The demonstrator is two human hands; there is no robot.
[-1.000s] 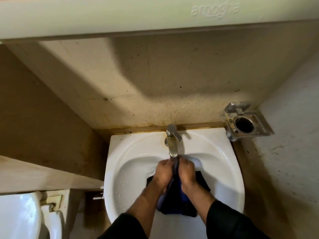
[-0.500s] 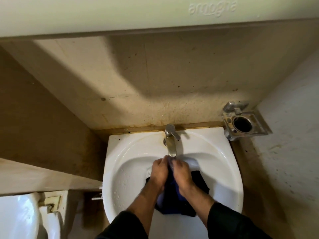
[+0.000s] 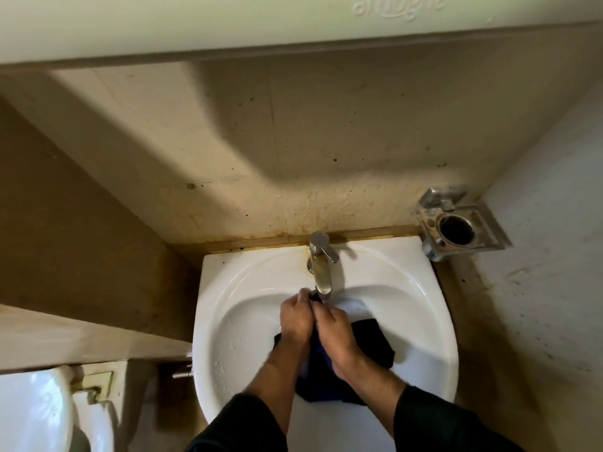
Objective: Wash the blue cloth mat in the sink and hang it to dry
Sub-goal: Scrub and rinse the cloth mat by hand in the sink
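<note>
Both hands grip the bunched blue cloth mat (image 3: 329, 370) in the sink (image 3: 228, 308), the left hand (image 3: 295, 321) and right hand (image 3: 336, 334) pressed together just under the tap (image 3: 321, 269). The hands hide the mat's middle; its dark edges spread toward the sink's near rim.

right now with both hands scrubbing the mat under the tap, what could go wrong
The blue cloth mat lies bunched low in the sink; it may cover the drain and let water pool. The left hand and right hand work right beneath the faucet, so knuckles could knock the spout.
</note>
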